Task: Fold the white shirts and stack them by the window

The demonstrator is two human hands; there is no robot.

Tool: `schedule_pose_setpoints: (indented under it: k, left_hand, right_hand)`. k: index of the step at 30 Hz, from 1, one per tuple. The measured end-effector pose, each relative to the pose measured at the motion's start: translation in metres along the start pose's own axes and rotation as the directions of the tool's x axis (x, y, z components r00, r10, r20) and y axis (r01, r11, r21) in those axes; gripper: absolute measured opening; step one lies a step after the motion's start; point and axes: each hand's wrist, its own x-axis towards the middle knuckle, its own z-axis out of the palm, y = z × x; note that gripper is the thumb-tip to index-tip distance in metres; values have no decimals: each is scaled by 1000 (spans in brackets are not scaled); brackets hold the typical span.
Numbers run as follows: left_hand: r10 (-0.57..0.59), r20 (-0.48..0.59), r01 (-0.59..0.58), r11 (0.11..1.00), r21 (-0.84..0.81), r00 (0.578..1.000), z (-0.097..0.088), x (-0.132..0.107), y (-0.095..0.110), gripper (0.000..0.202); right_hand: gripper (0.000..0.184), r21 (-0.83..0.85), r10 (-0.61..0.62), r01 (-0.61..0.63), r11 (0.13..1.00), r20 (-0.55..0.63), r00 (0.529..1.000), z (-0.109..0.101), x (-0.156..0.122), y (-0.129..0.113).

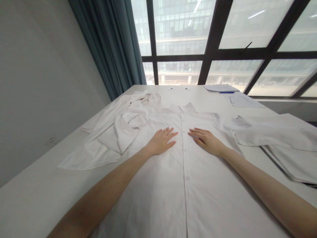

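A white button-up shirt (163,185) lies front side up on the white table, its collar toward the window and its button placket running down the middle. My left hand (162,140) rests flat on the chest left of the buttons, fingers spread. On the other side of the placket, my right hand (205,140) lies on the cloth with its fingers stretched out. Neither hand holds anything. The shirt's right sleeve reaches out over the table toward the right edge of the view. Its lower hem is out of view.
Another white garment (106,145) lies crumpled at the left. Folded white cloth (292,158) is stacked at the right. Papers (220,88) and a blue pen (227,92) lie at the far end of the white table (29,185), by the window. A teal curtain (116,46) hangs beyond the left edge.
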Motion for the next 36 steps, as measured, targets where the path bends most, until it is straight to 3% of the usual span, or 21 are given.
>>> schedule_pose_setpoints:
  k: [4,9,12,36]
  left_hand:
    - [4,2,-4,1000,2,1000,0,0,0,51]
    - [2,4,-2,1000,12,1000,-1,0,0,50]
    - [3,0,-3,1000,7,1000,0,0,0,50]
    - [1,-2,-1,1000,-3,1000,0,0,0,50]
  right_hand:
    - [41,-23,32,-31,999,4,999,2,0,2]
    - [45,-125,224,-226,966,-27,974,4,-3,6]
    - [46,-159,274,-276,948,-35,961,5,-4,7]
    - [47,-171,262,-263,949,-31,965,5,-4,8]
